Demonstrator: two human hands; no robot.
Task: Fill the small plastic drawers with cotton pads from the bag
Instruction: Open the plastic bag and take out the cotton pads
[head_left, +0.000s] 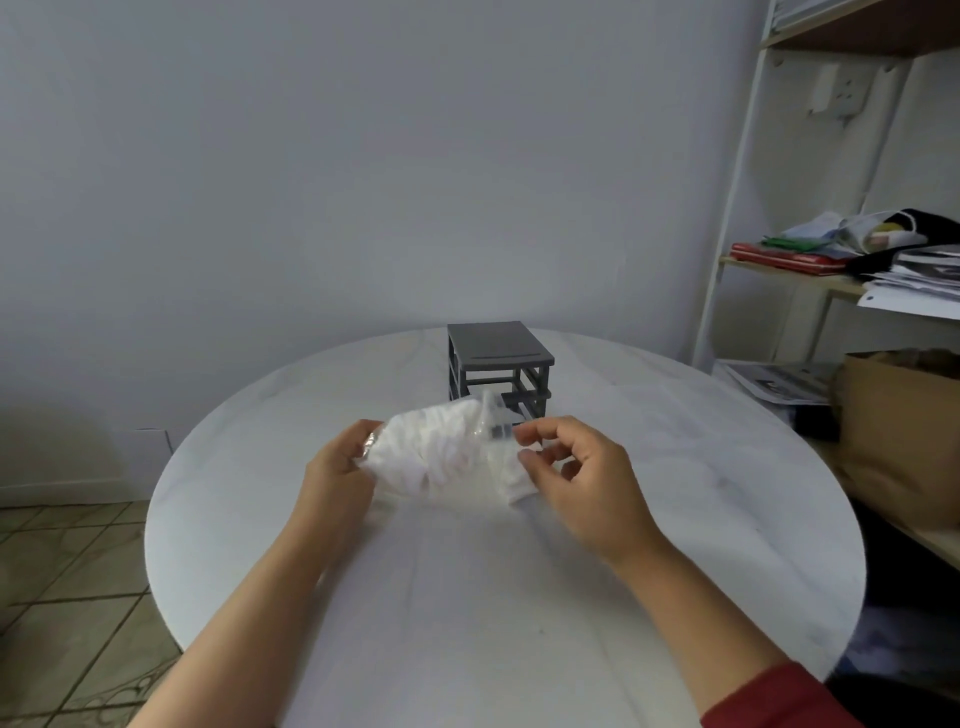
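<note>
Your left grip (337, 467) clamps bag of cotton pads (441, 457) steady | right grip (576, 478) pinches its mouth, likely to open it | bag held just in front of grey drawer unit (498, 358)

The cotton pads (431, 460) are white, the bag (491, 415) clear, the drawers (498, 356) dark grey, the sleeve (779, 701) red.

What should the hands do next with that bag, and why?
Probably pull the bag open: the left hand grips one end, the right hand pinches the clear plastic at the other, and the cotton pads sit inside, in front of the grey drawer unit.
</note>
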